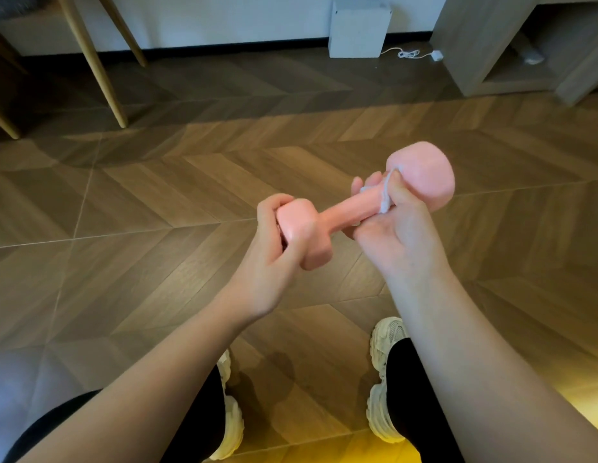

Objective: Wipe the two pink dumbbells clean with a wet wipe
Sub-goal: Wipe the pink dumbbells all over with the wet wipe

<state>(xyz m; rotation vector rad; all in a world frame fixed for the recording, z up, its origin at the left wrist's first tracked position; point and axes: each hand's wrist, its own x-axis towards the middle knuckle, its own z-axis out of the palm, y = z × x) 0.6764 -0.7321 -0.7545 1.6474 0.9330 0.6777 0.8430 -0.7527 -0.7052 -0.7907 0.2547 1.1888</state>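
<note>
Closest to the camera are two legs in black trousers and a pair of chunky off-white sneakers (pixel 381 379) planted on the floor, with both bare forearms reaching out over them.

Just past that, the smooth pink dumbbell (pixel 341 213) with blocky rounded heads is held up in the air over the floor, between the two hands. It sits at a slant, with the near head lower on the left and the far head higher on the right.

The left hand (pixel 271 262) has its fingers and thumb curled round the near head, gripping it snugly. The right hand (pixel 394 235) is wrapped round the bar right up against the far head, and it's got a crumpled white wet wipe (pixel 386 195) pinched under the thumb and pressed onto the bar. Only a scrap of the wipe pokes out; the rest is hidden in the fingers.

Under all that is a brown wood-look herringbone floor (pixel 157 195).

Further back on the left are slim light wooden chair legs (pixel 90 58). At the far wall stands a white boxy unit (pixel 357 30), with a white cable (pixel 408 54) coiled on the floor just beside it. A grey-beige open cabinet (pixel 491 45) sits off to the right.
</note>
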